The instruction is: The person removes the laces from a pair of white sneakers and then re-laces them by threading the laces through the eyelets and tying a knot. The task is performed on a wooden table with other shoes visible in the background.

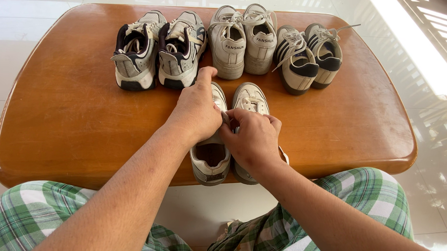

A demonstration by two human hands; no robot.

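Observation:
A pair of worn beige sneakers lies at the near edge of the wooden table [73, 119], toes pointing away from me. My left hand [198, 109] rests on the left sneaker [211, 160], fingers pinched at its laces. My right hand [253, 142] covers the middle of the right sneaker [250, 97] and meets the left hand between the two shoes, gripping what looks like a lace. The lace itself is mostly hidden under my fingers.
Three more pairs stand in a row at the far side: grey and black sneakers [159, 50], plain beige sneakers [245, 38], beige sneakers with dark stripes [309, 56]. My knees in green plaid trousers [366, 197] sit below the table edge. White tiled floor surrounds the table.

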